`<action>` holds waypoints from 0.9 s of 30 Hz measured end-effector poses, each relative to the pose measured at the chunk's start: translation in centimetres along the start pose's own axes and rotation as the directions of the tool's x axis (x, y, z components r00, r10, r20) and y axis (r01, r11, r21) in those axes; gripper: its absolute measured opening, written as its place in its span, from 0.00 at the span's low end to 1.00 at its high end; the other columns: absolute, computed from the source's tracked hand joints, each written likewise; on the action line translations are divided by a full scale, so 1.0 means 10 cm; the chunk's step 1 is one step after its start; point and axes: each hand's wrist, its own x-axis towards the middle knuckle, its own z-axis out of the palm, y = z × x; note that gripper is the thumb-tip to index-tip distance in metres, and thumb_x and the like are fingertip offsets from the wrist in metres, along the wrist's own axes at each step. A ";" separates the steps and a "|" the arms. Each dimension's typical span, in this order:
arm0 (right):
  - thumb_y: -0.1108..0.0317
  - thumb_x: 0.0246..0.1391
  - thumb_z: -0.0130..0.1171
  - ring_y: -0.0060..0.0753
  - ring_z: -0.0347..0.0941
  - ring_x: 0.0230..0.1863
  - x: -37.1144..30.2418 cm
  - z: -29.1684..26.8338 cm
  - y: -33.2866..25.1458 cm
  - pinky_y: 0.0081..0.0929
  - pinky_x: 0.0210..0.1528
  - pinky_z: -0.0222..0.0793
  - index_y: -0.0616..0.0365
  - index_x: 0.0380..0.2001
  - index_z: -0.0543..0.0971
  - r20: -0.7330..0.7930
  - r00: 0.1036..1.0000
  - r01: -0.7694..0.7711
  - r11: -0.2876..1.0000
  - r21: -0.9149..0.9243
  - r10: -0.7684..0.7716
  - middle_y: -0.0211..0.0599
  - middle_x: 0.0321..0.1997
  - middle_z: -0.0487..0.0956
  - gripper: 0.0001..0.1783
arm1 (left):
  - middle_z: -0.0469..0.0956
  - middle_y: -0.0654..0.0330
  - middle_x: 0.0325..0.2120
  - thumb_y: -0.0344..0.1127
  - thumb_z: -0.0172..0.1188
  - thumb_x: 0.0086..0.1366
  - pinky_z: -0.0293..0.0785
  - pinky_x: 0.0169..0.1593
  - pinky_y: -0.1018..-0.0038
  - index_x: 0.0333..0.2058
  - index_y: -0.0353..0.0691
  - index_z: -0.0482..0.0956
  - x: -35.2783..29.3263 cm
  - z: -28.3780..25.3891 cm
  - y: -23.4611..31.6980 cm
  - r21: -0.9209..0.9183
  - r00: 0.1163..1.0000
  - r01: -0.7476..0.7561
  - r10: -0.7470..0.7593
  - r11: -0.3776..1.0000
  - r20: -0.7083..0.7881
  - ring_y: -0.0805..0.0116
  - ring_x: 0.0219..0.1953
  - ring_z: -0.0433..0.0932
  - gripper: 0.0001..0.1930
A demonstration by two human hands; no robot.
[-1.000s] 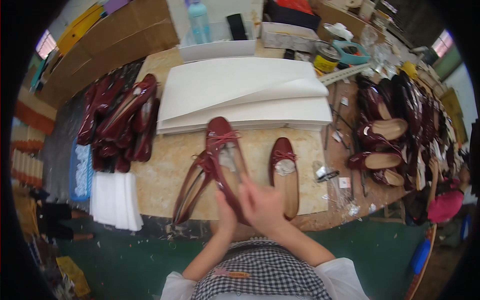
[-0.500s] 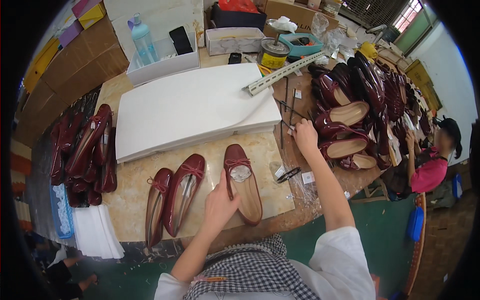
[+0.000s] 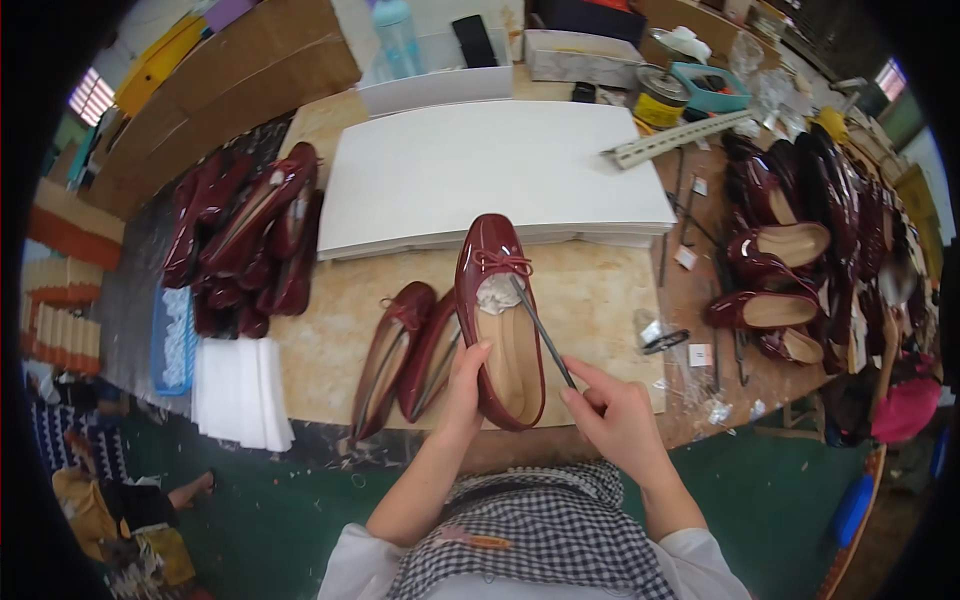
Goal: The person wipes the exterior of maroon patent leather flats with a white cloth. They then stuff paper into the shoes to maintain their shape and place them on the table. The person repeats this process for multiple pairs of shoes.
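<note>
Mid-frame, my left hand [image 3: 463, 392] clasps a burgundy shoe [image 3: 502, 350]; right of centre, my right hand [image 3: 615, 415] pinches a thin dark rod [image 3: 545, 336].

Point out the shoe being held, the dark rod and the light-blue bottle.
Held shoe [image 3: 505, 350], head view: on its beige insole.
Dark rod [image 3: 543, 334], head view: the middle of its shaft.
Light-blue bottle [image 3: 398, 40], head view: the side of its body.

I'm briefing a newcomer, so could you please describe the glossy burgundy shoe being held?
Find the wide stack of white sheets. At its near edge is a glossy burgundy bow-topped shoe. Among its neighbours, only this one is held, by the left hand.
</note>
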 end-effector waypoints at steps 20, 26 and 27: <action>0.68 0.52 0.60 0.44 0.73 0.16 0.12 0.53 -0.06 0.36 0.21 0.67 0.63 0.44 0.79 -0.104 0.951 0.231 0.891 -0.391 -0.292 0.42 0.15 0.75 0.16 | 0.69 0.58 0.55 0.55 0.25 0.74 0.63 0.60 0.69 0.62 0.41 0.59 -0.28 0.18 -0.18 0.169 0.966 -0.254 0.258 0.952 -0.003 0.65 0.56 0.68 0.30; 0.71 0.57 0.57 0.18 0.71 0.25 -0.01 -0.02 0.11 0.21 0.27 0.67 0.61 0.55 0.74 -0.190 0.971 0.120 0.983 -0.139 -0.145 0.39 0.33 0.83 0.21 | 0.64 0.43 0.54 0.39 0.67 0.46 0.62 0.60 0.57 0.54 0.39 0.69 -0.47 -0.15 0.26 0.908 0.779 -0.418 0.528 0.034 0.339 0.41 0.59 0.59 0.34; 0.72 0.58 0.56 0.16 0.69 0.27 -0.02 -0.13 0.22 0.20 0.31 0.67 0.61 0.56 0.73 -0.288 0.951 0.082 0.991 -0.110 -0.111 0.35 0.34 0.83 0.21 | 0.60 0.44 0.57 0.40 0.69 0.46 0.56 0.62 0.51 0.54 0.42 0.69 -0.48 -0.28 0.32 0.917 0.774 -0.341 0.493 -0.204 0.398 0.40 0.62 0.54 0.34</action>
